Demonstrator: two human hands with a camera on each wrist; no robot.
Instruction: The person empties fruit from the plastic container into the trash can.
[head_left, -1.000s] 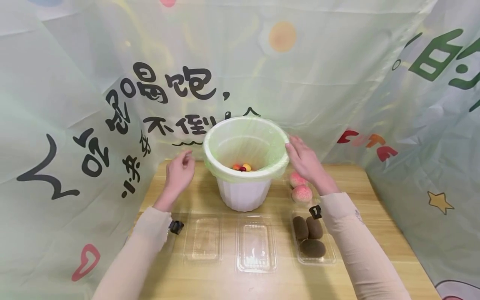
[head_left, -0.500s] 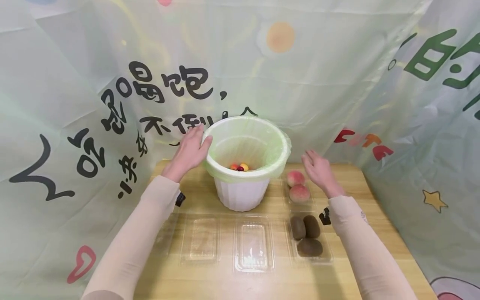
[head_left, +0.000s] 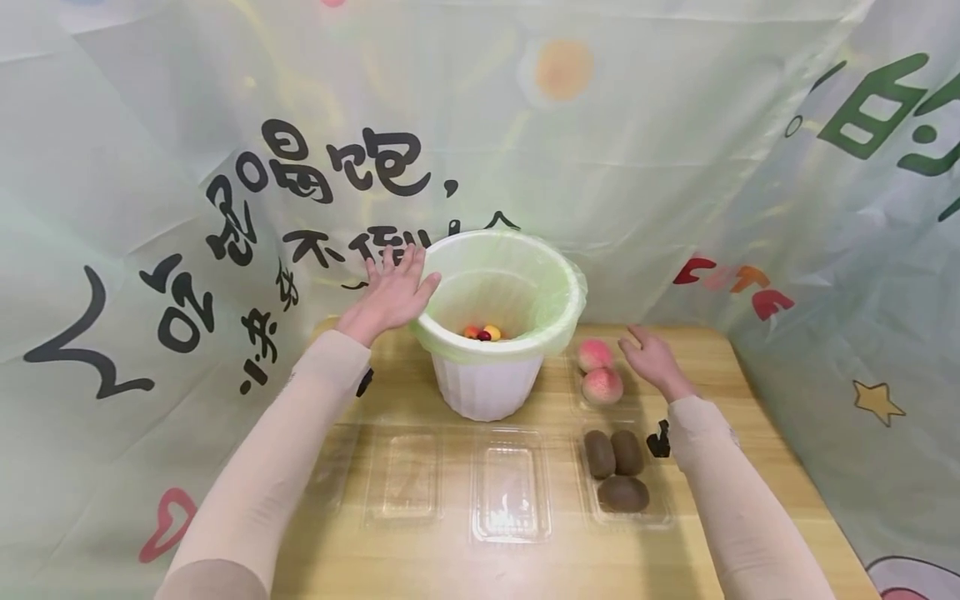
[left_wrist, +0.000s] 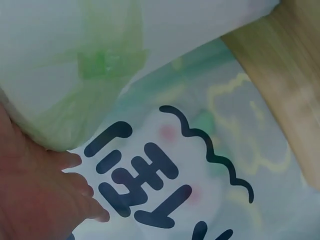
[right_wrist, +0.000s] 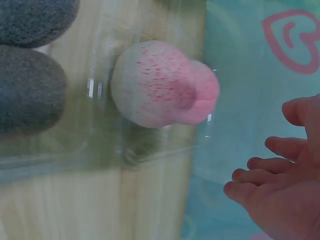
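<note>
A white bucket point(head_left: 487, 387) stands at the back of the table, its rim covered by a thin green plastic bag point(head_left: 558, 321). Several small red and yellow fruits point(head_left: 491, 332) lie inside it. My left hand point(head_left: 392, 292) touches the left side of the rim with spread fingers, and the left wrist view shows the fingers beside the bag. Two pink peaches point(head_left: 602, 386) sit in a clear plastic box point(right_wrist: 137, 160). Just right of them hovers my right hand point(head_left: 654, 358), holding nothing, fingers extended and apart from the peaches.
Three brown kiwis point(head_left: 624, 493) fill a clear box point(head_left: 660, 521) at the front right. Two more clear boxes, one point(head_left: 512, 483) in the middle and one point(head_left: 405, 475) left of it, stand before the bucket. A printed cloth point(head_left: 637, 167) encloses the table point(head_left: 585, 567).
My left hand has come up and right from beside the bucket to its rim. My right hand has left the rim, moving right and down beside the peaches.
</note>
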